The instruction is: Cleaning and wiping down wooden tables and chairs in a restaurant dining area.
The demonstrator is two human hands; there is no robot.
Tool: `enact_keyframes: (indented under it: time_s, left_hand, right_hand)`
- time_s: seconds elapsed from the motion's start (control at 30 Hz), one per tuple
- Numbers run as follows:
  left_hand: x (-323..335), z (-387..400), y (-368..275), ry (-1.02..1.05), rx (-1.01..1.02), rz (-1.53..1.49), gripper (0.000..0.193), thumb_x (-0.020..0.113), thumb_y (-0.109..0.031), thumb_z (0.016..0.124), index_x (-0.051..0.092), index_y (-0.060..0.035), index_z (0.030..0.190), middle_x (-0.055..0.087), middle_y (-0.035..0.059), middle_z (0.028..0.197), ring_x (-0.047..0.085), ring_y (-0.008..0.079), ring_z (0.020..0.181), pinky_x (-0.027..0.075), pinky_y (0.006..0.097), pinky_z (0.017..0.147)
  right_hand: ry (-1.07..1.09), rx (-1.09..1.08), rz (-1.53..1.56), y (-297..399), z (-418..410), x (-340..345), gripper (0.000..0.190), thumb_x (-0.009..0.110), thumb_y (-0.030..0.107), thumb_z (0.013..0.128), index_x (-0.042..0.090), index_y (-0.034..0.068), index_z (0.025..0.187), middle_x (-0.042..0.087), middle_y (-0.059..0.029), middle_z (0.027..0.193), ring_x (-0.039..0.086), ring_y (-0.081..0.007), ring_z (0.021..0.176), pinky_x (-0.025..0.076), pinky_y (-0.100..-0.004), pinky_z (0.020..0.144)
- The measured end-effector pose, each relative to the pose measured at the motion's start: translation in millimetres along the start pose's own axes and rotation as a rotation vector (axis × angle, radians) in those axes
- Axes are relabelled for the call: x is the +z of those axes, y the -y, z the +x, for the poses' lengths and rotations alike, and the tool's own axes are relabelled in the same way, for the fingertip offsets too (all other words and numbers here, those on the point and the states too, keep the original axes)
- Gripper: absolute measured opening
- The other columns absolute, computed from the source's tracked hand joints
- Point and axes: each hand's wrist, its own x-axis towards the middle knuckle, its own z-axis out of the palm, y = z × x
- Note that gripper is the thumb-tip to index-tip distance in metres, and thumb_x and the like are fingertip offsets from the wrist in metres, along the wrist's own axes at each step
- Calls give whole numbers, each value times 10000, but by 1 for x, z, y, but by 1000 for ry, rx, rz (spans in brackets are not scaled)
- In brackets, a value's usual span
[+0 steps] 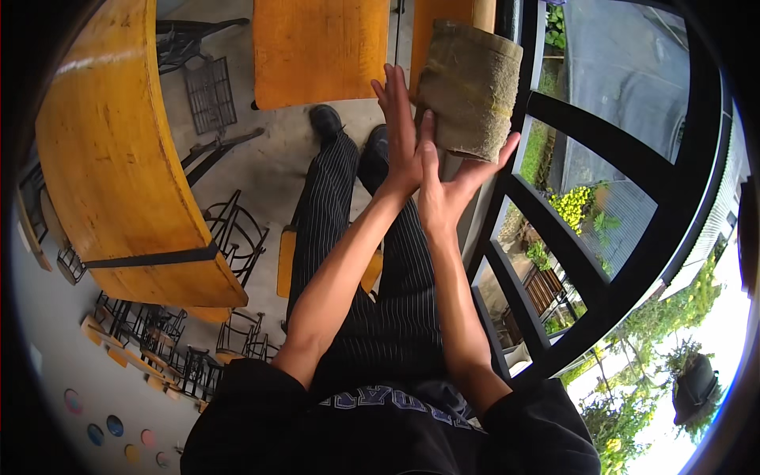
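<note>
A folded olive-brown cloth, frayed along its right edge, is raised in front of the window frame. My right hand grips its lower edge, with the thumb at the cloth's lower left corner and one finger showing past its lower right; the other fingers are hidden behind it. My left hand stands upright just left of the cloth, fingers extended and holding nothing. The left wrist appears to overlap the right thumb; whether they touch, I cannot tell.
Black-framed window panes run along my right, with plants outside. Ahead is an orange wooden table; a longer wooden table is at my left. Metal chair frames stand beside it. My striped trouser legs extend below my hands.
</note>
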Motion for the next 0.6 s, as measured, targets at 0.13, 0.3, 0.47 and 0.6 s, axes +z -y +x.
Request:
enact_keyframes:
  time_s: [0.13, 0.3, 0.47, 0.6]
  left_hand:
    - [3, -14, -45, 99, 165, -148, 602, 414, -234, 1061, 305, -36, 1618, 153, 220, 1715, 28, 474, 1576, 170, 578, 1264]
    - [-3, -42, -16, 162, 229, -52, 625, 493, -140, 1016, 320, -41, 1609, 177, 227, 1707, 217, 409, 1564, 294, 490, 1244]
    - [14, -44, 42, 237, -196, -283, 718, 457, -314, 1088, 97, -86, 1667, 124, 199, 1724, 60, 359, 1601, 143, 410, 1295]
    - [45, -11, 109, 180, -183, -166, 721, 456, -317, 1088, 91, -86, 1665, 117, 203, 1722, 63, 363, 1600, 136, 413, 1295]
  right_hand:
    - [50, 192, -41, 34, -5, -17, 478, 428, 120, 1091, 402, -56, 1535, 620, -217, 1370, 594, -253, 1255, 444, -380, 1078]
    - [181, 295, -43, 9, -30, -34, 356, 515, 138, 1053, 561, -57, 1348, 686, -175, 1183, 639, -210, 1105, 498, -338, 944]
    - [353, 509, -71, -24, -1, -16, 460, 672, 186, 966, 558, -60, 1337, 681, -214, 1225, 644, -265, 1153, 489, -407, 1003]
    - [375, 583, 81, -85, 44, 22, 406, 740, 245, 936, 690, -49, 1211, 721, -144, 1202, 644, -221, 1150, 476, -349, 1023]
